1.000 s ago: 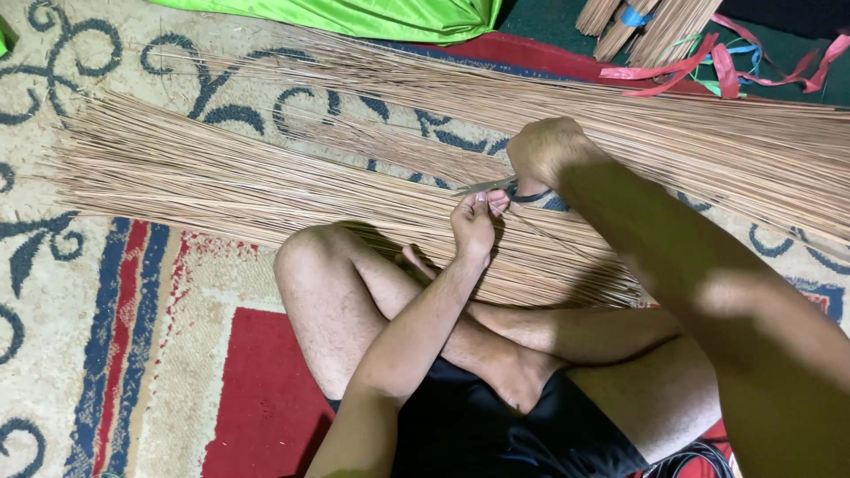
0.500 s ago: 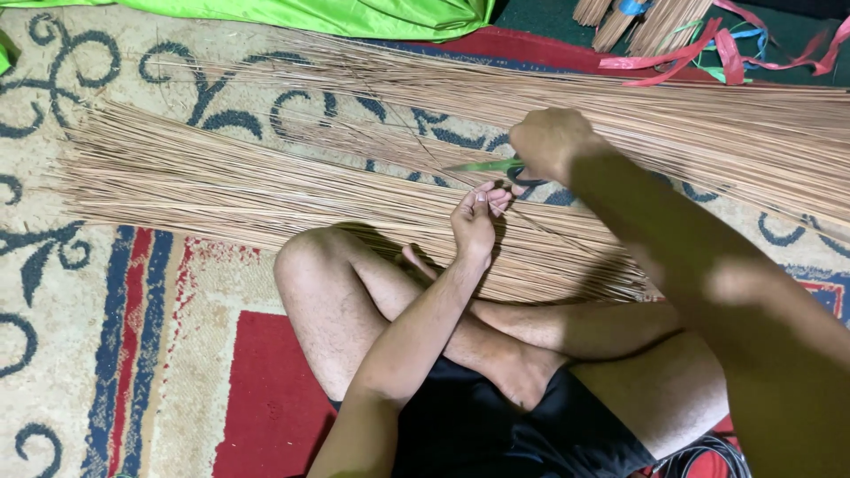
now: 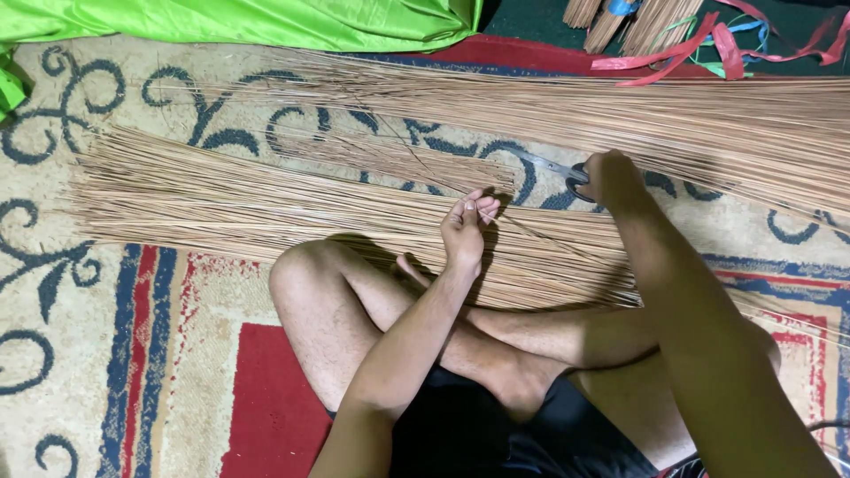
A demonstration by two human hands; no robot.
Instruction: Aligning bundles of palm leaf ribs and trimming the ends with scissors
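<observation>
I sit cross-legged on a patterned carpet (image 3: 106,292) with thin tan sticks spread in front of me. My left hand (image 3: 465,228) pinches one thin stick (image 3: 540,237) above the near pile of sticks (image 3: 248,199). My right hand (image 3: 611,177) rests on the carpet to the right, closed around the black handles of a pair of scissors (image 3: 556,168) whose blades point left and lie flat. A second, longer pile of sticks (image 3: 673,115) runs across the far side.
A bright green cloth (image 3: 266,19) lies along the far edge. Bundled sticks with red, blue and green ribbons (image 3: 708,40) sit at the far right. My bare knees and black shorts (image 3: 478,425) fill the near middle.
My right hand has moved the scissors away from the left hand, to the right and down onto the carpet. The left hand still pinches its stick in about the same place.
</observation>
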